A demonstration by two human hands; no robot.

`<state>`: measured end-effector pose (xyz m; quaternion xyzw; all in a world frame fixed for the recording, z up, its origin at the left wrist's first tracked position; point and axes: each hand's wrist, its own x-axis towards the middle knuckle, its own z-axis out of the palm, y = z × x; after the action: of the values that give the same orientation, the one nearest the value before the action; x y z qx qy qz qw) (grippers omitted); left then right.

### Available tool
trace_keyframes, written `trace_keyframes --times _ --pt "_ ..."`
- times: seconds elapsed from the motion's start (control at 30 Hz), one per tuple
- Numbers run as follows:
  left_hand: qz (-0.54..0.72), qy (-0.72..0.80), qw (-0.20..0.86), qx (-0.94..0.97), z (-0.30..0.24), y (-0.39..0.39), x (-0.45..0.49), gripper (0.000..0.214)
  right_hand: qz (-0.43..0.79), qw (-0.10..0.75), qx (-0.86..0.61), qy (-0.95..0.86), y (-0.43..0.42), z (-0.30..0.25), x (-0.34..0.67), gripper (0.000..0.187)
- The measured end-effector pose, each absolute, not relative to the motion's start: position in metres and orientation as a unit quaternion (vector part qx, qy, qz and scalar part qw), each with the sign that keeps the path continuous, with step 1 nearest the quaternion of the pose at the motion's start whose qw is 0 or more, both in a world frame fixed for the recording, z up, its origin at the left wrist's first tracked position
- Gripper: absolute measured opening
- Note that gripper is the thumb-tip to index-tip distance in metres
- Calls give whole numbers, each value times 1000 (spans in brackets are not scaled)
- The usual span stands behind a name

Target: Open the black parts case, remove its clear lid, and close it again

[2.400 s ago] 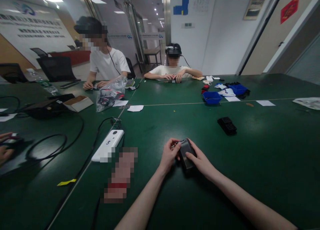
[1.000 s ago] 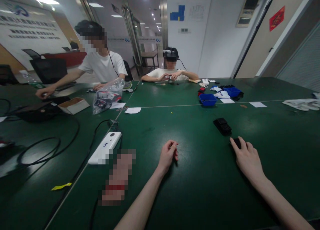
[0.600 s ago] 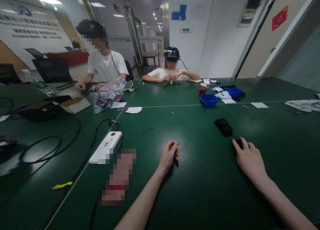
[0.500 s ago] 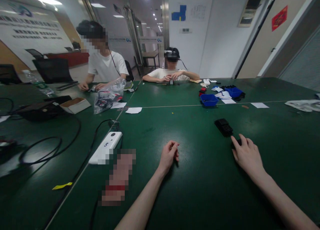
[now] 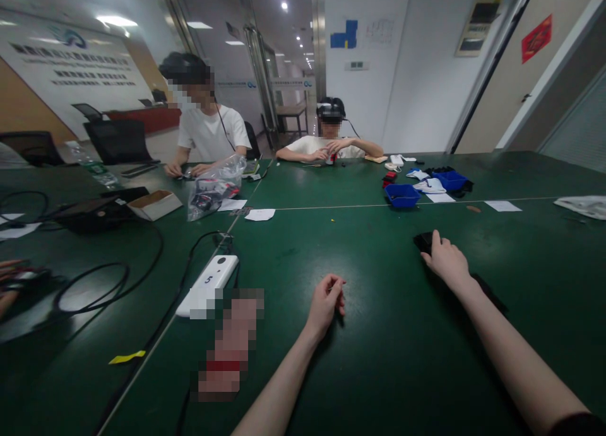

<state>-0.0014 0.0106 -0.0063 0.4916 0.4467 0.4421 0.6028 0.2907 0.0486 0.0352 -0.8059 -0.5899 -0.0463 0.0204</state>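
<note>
My right hand is at a small black item, its thumb and fingers around the near end. The hand covers much of this item, and its exact kind cannot be made out. A second dark, flat item lies on the table beside and partly behind my right wrist. My left hand rests on its side on the green table, with fingers loosely curled in and nothing visible in them.
To the left lie a white power strip, a blurred-out reddish object, a yellow strip and black cables. Blue trays stand far right. Two people sit across; another person's hand shows at the left edge.
My right hand has moved forward and left from the nearer dark item to the black item beyond it. My left hand keeps its pose. The view has shifted slightly.
</note>
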Motion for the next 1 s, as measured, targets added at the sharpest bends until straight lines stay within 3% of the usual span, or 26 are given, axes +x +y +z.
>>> trace_keyframes --times 0.27,0.5,0.63,0.73,0.9,1.0 --pt "444 446 601 493 -9 10 -1 32 -32 25 -827 -561 52 36 290 60" --pt "449 442 596 497 -8 10 -2 29 -35 66 -819 -568 48 48 288 63" --pt "447 446 599 492 -5 9 -1 28 25 122 -814 -567 43 54 282 65" --pt "450 448 599 487 -3 8 -1 28 167 212 -751 -603 31 54 262 64" --pt "465 457 589 477 -1 8 -1 37 580 311 -520 -545 -8 39 201 58" --pt "466 473 534 522 -2 11 -3 33 691 338 -429 -474 -25 24 173 53"
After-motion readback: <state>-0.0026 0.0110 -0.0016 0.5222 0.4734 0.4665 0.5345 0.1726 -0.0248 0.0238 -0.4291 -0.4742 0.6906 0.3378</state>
